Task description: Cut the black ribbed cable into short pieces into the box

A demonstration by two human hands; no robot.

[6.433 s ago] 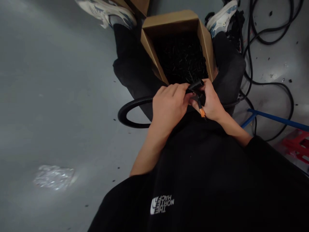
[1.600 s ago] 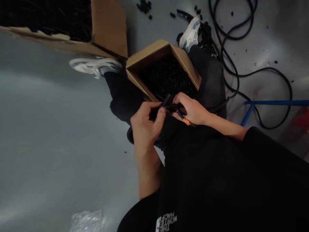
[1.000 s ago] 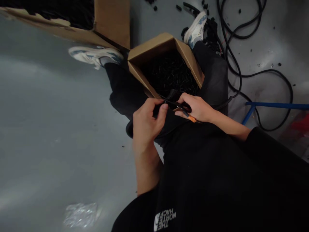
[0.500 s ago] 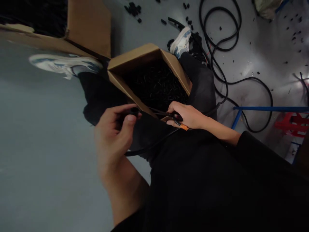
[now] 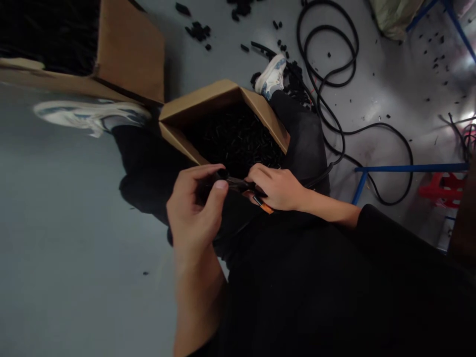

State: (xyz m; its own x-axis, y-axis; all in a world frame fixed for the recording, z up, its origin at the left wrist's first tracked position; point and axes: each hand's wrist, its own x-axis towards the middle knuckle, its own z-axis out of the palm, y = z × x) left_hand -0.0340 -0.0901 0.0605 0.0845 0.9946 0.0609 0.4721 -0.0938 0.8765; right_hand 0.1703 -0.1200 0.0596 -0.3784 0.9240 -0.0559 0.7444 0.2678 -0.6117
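The left hand (image 5: pixel 193 213) has just come back in toward the right hand (image 5: pixel 277 188), so the gap between the 2 hands is narrow again. The left hand is curled, with its thumb and fingers pinched around the end of a black corrugated plastic tube (image 5: pixel 222 173). That end sits just beside the dark blades of a small black hand cutter with an orange tip (image 5: pixel 265 208). The right hand is closed around the cutter, with the orange end showing below its fingers; whether the blades touch the tube is hidden.

Both hands are over the person's lap, at the near edge of an open brown cardboard box (image 5: pixel 223 96) heaped with short black corrugated pieces (image 5: pixel 234 144). A second open cardboard box (image 5: pixel 128 54) stands beyond it, near a white-and-blue sneaker (image 5: pixel 271 77). Loops of black tubing (image 5: pixel 327 59) lie on the grey floor (image 5: pixel 111 248), near a blue metal frame (image 5: pixel 409 168).
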